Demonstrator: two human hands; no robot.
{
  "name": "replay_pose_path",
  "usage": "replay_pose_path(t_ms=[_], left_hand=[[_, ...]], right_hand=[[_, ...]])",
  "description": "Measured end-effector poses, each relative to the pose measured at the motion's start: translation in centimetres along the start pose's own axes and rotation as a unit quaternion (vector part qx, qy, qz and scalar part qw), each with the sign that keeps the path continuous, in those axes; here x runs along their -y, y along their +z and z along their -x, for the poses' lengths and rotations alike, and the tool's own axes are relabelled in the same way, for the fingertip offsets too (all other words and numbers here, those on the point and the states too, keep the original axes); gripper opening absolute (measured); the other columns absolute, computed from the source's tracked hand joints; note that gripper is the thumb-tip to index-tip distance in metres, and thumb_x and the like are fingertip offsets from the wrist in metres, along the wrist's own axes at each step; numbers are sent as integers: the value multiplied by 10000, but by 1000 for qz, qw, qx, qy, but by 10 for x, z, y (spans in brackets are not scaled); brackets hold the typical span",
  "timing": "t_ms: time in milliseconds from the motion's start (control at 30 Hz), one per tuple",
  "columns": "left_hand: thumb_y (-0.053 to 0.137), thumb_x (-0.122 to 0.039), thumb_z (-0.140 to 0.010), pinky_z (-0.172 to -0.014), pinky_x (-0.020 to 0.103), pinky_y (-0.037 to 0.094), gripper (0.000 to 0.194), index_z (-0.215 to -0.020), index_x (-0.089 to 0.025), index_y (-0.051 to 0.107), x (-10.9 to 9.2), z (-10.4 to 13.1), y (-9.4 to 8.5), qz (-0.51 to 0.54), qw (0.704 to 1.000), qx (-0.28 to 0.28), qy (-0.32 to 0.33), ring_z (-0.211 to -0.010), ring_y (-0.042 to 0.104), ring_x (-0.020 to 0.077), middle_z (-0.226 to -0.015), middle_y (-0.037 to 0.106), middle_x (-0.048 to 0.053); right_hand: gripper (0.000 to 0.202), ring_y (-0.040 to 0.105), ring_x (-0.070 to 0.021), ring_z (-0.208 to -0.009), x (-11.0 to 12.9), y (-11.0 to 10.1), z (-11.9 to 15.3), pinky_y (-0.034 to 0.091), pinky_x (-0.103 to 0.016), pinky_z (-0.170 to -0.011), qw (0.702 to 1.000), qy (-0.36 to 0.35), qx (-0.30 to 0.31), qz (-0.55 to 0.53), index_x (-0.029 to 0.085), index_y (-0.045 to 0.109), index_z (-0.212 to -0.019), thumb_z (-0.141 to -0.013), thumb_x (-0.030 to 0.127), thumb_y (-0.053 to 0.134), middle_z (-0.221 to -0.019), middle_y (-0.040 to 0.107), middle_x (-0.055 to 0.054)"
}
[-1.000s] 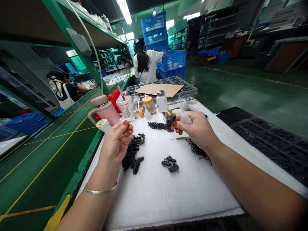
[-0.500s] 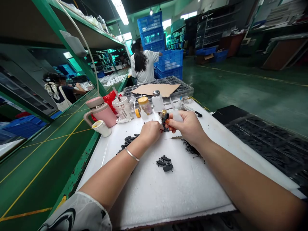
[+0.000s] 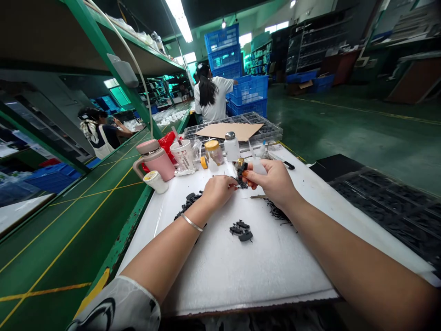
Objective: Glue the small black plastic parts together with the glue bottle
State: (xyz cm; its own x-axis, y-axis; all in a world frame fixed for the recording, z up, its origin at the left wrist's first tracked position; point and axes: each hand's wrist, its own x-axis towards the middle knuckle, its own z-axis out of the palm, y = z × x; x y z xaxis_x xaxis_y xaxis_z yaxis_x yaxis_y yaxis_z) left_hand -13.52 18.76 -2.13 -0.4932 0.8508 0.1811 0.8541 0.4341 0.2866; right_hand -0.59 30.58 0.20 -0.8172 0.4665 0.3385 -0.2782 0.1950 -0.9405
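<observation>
My right hand (image 3: 275, 183) is closed, with a small black part (image 3: 243, 169) pinched between thumb and fingers. Close beside it, my left hand (image 3: 219, 192) has its fingertips pressed together at a heap of tiny black pieces (image 3: 242, 184); whatever they hold is too small to make out. Behind my left wrist lies a pile of black parts (image 3: 189, 202). Several curved black pieces (image 3: 242, 231) rest on the white work surface (image 3: 268, 271) between my forearms. Thin black strips (image 3: 277, 212) and a slim pointed tool (image 3: 259, 196) lie under my right hand.
A pink mug (image 3: 159, 164), a paper cup (image 3: 182, 156), a yellow-lidded jar (image 3: 213, 151) and a white metal-capped bottle (image 3: 231, 146) line the back. Divided trays (image 3: 382, 197) of black parts stand at right. A green belt (image 3: 79, 202) runs along the left. Two people work farther off.
The whole view has shifted slightly, so things appear farther right. My left fingertips have moved a little at the heap; my right hand keeps the black part.
</observation>
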Motion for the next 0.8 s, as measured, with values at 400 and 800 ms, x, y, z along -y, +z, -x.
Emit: replay_pose_path(t_ms=[400,800], left_hand=[[589,-62,-698,-735,302,492,129,-687,-172,656,7,-9,-4,137,990,6,-40,-717,616,183,-717,674,33],[849,-207,-598,-590,141,507,284,-710,-101,611,27,68,-72,637,748,-62,-175,-705,654,121,-804,689,73]], right_hand=[[188,514,-118,-498,-3,-4,-3,427,-265,-475,1000,3,-27,-11,131,629,-705,-708,301,708,-564,588,-8],[135,550,-109,-516,17,17,19,452,-234,-477,995,18,94,19,147,645,-707,-759,266,680,-628,636,-20]])
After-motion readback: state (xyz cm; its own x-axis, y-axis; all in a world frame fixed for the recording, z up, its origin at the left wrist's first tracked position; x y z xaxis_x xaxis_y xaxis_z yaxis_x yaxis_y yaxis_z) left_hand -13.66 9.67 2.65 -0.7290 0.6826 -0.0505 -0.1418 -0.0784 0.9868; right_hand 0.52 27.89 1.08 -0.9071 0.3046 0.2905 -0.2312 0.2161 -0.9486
